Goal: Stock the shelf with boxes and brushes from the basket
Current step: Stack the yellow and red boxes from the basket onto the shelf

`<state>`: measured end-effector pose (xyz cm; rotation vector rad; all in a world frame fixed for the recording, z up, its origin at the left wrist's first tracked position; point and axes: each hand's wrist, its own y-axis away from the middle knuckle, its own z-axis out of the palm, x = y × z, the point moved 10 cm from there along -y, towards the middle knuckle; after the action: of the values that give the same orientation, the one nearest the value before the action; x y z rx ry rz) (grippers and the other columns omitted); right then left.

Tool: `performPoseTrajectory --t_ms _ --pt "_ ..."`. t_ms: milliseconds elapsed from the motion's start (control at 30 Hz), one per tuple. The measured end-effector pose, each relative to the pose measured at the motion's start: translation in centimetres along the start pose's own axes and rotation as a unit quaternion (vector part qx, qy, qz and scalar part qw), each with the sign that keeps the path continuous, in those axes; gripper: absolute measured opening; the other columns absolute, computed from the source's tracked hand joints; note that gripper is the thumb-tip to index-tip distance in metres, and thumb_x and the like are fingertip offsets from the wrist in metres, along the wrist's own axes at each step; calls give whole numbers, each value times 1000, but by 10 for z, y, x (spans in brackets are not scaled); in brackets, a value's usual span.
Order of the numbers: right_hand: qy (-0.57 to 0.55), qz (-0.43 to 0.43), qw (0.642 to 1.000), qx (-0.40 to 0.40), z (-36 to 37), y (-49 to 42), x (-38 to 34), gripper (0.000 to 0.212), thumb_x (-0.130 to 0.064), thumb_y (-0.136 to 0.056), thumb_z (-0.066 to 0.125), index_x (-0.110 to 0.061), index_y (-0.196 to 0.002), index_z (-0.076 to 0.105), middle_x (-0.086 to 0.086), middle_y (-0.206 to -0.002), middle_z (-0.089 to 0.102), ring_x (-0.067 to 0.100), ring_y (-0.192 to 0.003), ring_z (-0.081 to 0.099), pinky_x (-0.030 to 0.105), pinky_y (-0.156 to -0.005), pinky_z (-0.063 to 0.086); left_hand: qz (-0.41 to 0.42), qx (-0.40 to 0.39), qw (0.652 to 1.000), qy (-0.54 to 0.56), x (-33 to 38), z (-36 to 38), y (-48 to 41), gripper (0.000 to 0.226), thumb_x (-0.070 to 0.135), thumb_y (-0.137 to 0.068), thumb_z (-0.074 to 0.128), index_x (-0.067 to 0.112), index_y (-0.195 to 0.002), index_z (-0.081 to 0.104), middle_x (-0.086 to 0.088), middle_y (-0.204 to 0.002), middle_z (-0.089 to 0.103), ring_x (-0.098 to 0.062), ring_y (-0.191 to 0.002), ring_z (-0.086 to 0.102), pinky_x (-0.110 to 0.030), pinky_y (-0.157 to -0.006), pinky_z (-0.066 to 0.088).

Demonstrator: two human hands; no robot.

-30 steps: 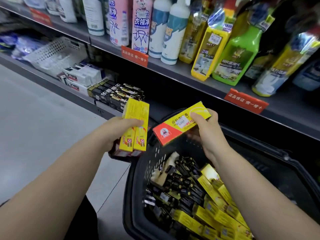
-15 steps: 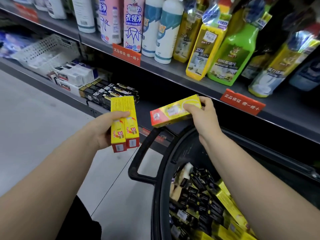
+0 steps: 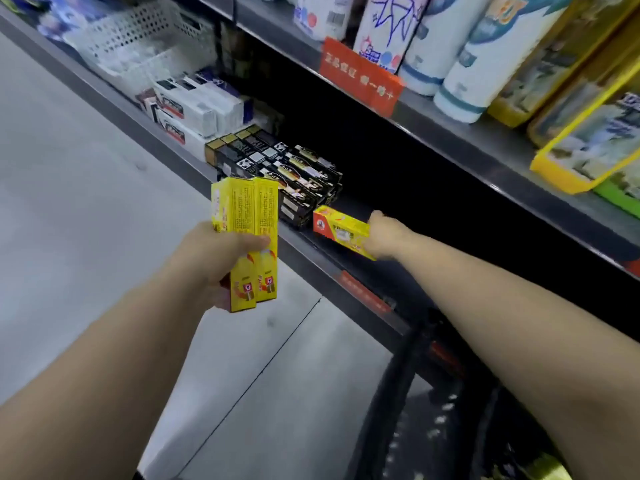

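My left hand (image 3: 211, 261) grips two yellow boxes (image 3: 249, 237) upright, in front of the lower shelf's edge (image 3: 304, 251). My right hand (image 3: 384, 237) holds a single yellow box with a red end (image 3: 337, 226), lying flat just above the lower shelf, right of a stack of black boxes (image 3: 294, 178). The black basket (image 3: 398, 393) shows only its rim at the bottom right, with a bit of yellow packaging inside.
White boxes (image 3: 194, 109) and a white mesh tray (image 3: 138, 46) stand further left on the lower shelf. The upper shelf (image 3: 467, 133) carries bottles and yellow packs, with an orange price tag (image 3: 360, 81) on its edge. Grey floor (image 3: 69, 202) lies on the left.
My right hand has reached forward and down, carrying the single yellow box from above the basket to the lower shelf beside the black boxes. The view has shifted left; my left hand still holds its two boxes.
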<state>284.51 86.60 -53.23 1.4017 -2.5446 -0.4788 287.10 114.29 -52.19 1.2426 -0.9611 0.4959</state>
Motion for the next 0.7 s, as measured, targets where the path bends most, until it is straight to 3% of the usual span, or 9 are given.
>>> performPoseTrajectory --t_ms 133,367,433,500,567,633,700 --pt "36 5 998 -50 45 -33 4 61 -13 -90 51 -1 -141 19 21 -127 53 34 -113 55 33 -79 42 -7 -2 1000 7 -4 8 -16 15 11 -78 73 14 -89 63 -11 -85 71 -25 -66 69 -36 -57 53" --pt "-25 -22 997 -67 73 -44 8 52 -24 -90 61 -8 -131 32 18 -120 55 33 -104 54 33 -73 39 -13 -1 1000 10 -8 27 -32 17 11 -76 75 17 -84 61 -8 -84 70 -28 -72 68 -41 -64 54" --pt "-25 -3 997 -72 69 -40 6 57 -26 -92 59 -7 -136 28 19 -126 52 33 -110 53 34 -76 39 -16 -2 1000 4 -8 31 -32 22 13 -75 76 16 -91 61 -8 -90 70 -30 -79 68 -45 -70 54" --pt "-6 1 998 -65 56 -34 0 65 -30 -91 58 -8 -142 23 17 -135 46 33 -119 49 36 -83 41 -17 -10 1000 2 -9 35 -32 28 14 -75 76 16 -97 60 -8 -94 70 -29 -81 68 -43 -66 54" --pt "-41 -61 996 -42 32 -24 -21 70 -32 -87 63 -14 -143 24 14 -143 37 32 -124 46 35 -93 42 -15 -15 1000 2 -9 38 -32 27 14 -75 76 17 -97 60 -8 -93 70 -28 -80 68 -41 -63 54" --pt "-216 -167 959 -74 7 -5 -56 80 -23 -81 70 -24 -145 21 9 -149 30 28 -126 47 31 -91 43 -14 -19 1000 -2 -9 40 -32 26 15 -75 77 17 -95 60 -8 -89 70 -28 -78 68 -41 -62 54" --pt "-405 -237 868 -158 -12 22 -88 97 -14 -73 75 -40 -144 15 3 -152 27 26 -129 44 33 -94 44 -12 -46 999 -16 -8 45 -30 27 14 -74 77 16 -97 62 -8 -88 72 -26 -77 69 -37 -60 55"
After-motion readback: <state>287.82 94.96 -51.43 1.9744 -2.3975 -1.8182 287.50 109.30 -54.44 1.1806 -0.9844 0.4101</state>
